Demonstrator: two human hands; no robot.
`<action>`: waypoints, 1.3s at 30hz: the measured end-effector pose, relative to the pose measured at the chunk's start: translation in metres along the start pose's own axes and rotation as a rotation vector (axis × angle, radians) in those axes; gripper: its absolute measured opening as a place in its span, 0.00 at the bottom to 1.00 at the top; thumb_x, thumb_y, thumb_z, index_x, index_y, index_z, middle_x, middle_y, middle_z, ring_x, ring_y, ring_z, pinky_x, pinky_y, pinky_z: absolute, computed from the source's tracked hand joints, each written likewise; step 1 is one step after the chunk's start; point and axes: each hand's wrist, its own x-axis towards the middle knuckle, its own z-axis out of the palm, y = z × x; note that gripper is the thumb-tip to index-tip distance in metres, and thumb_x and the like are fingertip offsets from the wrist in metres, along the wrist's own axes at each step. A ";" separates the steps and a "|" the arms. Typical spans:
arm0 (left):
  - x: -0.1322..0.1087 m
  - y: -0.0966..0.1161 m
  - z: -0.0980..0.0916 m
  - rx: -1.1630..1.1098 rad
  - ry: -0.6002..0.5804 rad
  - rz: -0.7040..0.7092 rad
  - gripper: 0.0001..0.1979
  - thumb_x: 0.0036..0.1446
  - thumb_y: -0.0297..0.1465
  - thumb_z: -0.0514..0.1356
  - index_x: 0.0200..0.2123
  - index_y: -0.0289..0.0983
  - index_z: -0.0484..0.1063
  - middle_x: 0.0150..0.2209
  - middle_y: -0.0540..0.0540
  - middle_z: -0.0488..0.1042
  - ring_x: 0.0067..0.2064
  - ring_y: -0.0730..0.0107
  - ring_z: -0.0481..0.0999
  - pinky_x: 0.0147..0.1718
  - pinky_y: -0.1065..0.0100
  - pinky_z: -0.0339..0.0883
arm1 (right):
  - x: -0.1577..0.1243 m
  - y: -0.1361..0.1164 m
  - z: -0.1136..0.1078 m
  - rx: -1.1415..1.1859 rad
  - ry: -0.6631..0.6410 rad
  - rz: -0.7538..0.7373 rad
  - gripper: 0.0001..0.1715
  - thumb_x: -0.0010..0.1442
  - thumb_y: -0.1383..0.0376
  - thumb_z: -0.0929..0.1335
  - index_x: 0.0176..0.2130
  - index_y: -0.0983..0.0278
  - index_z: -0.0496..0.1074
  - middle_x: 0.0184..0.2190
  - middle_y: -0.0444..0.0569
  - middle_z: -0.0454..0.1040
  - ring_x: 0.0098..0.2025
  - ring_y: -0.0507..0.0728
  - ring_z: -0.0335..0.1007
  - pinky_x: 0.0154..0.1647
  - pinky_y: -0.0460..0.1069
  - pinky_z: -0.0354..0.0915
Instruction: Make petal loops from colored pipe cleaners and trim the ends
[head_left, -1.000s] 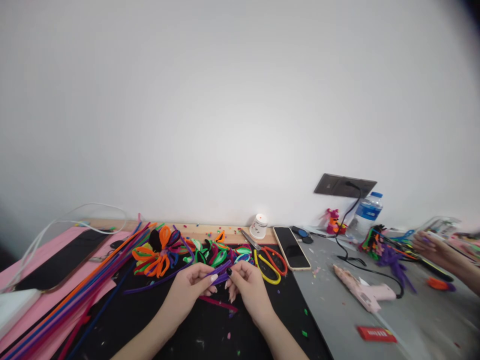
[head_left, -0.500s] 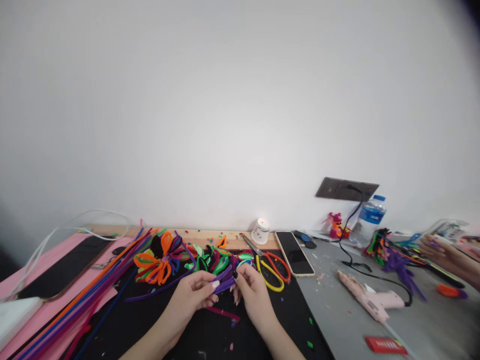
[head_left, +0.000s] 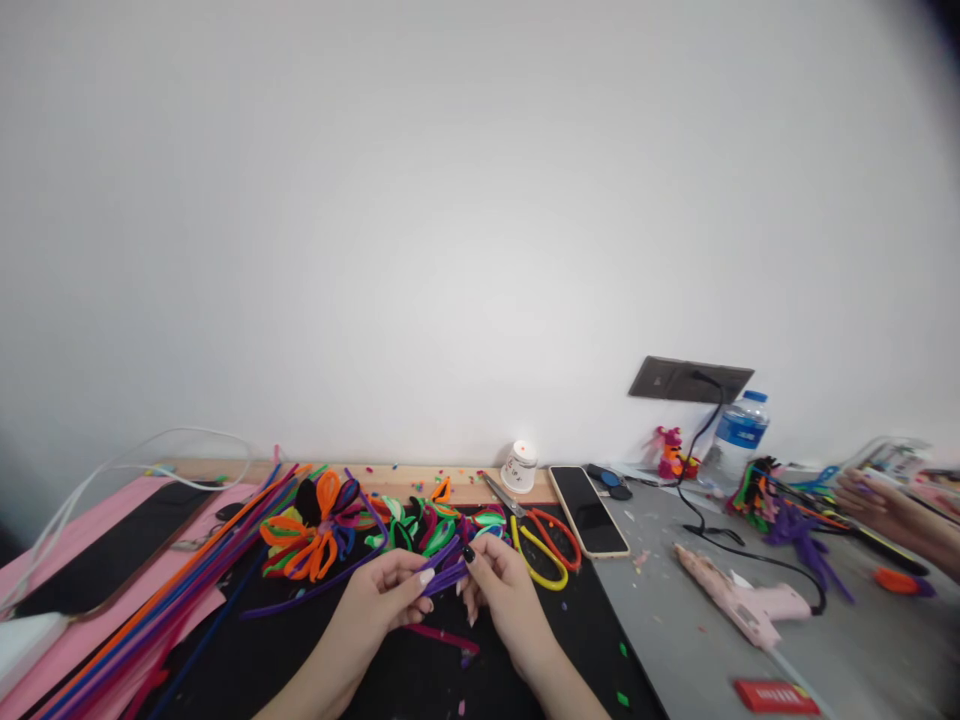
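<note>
Between my two hands is a small bundle of purple pipe cleaners (head_left: pixel 448 577). My left hand (head_left: pixel 386 598) pinches its left end between thumb and fingers. My right hand (head_left: pixel 495 580), with a dark thumbnail, is closed on the other end. Just beyond my hands lie pipe cleaner flowers: an orange one (head_left: pixel 322 530) at left and green ones (head_left: pixel 420 520) behind the bundle. A loose magenta pipe cleaner (head_left: pixel 442 637) rests on the black mat (head_left: pixel 420 685) beneath my hands. Scissors with yellow and red handles (head_left: pixel 541 560) lie just past my right hand.
Long pipe cleaners (head_left: pixel 180 580) and a dark phone (head_left: pixel 112 545) on pink paper lie at left. A paper cup (head_left: pixel 519 467) and another phone (head_left: pixel 589 510) stand or lie behind. At right are a pink glue gun (head_left: pixel 742 600), a bottle (head_left: pixel 739 435) and another person's hand (head_left: pixel 874 500).
The camera view has shifted slightly, so the things at left sit a little further left and lower. Both hands keep hold of the purple bundle, with only small finger movement.
</note>
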 end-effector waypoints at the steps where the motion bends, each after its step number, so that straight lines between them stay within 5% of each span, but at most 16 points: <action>1: 0.000 0.000 0.000 0.002 0.004 -0.002 0.18 0.36 0.38 0.69 0.28 0.33 0.72 0.17 0.53 0.72 0.21 0.76 0.71 0.22 0.76 0.65 | 0.000 0.000 0.001 0.004 -0.006 0.006 0.18 0.53 0.53 0.67 0.28 0.65 0.62 0.17 0.40 0.68 0.12 0.45 0.55 0.13 0.41 0.53; 9: 0.001 0.001 0.003 0.042 0.035 0.014 0.17 0.34 0.38 0.69 0.27 0.34 0.71 0.17 0.54 0.70 0.21 0.74 0.72 0.21 0.74 0.65 | -0.004 -0.003 0.002 -0.024 -0.006 -0.002 0.19 0.53 0.54 0.67 0.24 0.65 0.60 0.16 0.40 0.66 0.12 0.44 0.53 0.13 0.40 0.52; 17: 0.000 -0.002 0.003 0.216 -0.086 0.144 0.14 0.40 0.38 0.66 0.26 0.34 0.70 0.18 0.52 0.71 0.21 0.71 0.72 0.21 0.73 0.65 | -0.002 0.000 0.004 -0.062 0.032 0.007 0.22 0.51 0.49 0.67 0.24 0.64 0.60 0.12 0.35 0.58 0.11 0.44 0.50 0.11 0.40 0.49; 32: 0.014 -0.015 -0.006 0.103 0.017 0.120 0.21 0.34 0.45 0.68 0.26 0.35 0.72 0.17 0.52 0.71 0.20 0.72 0.72 0.19 0.75 0.64 | 0.002 0.008 0.003 0.050 0.003 0.105 0.29 0.43 0.44 0.70 0.25 0.67 0.63 0.13 0.42 0.66 0.10 0.47 0.59 0.11 0.41 0.57; 39: 0.013 -0.009 -0.008 0.174 -0.040 0.150 0.20 0.37 0.46 0.67 0.26 0.34 0.74 0.19 0.49 0.73 0.22 0.70 0.72 0.21 0.73 0.65 | 0.004 0.014 0.003 0.140 -0.045 0.138 0.29 0.43 0.46 0.71 0.27 0.68 0.65 0.16 0.45 0.70 0.10 0.46 0.60 0.10 0.40 0.57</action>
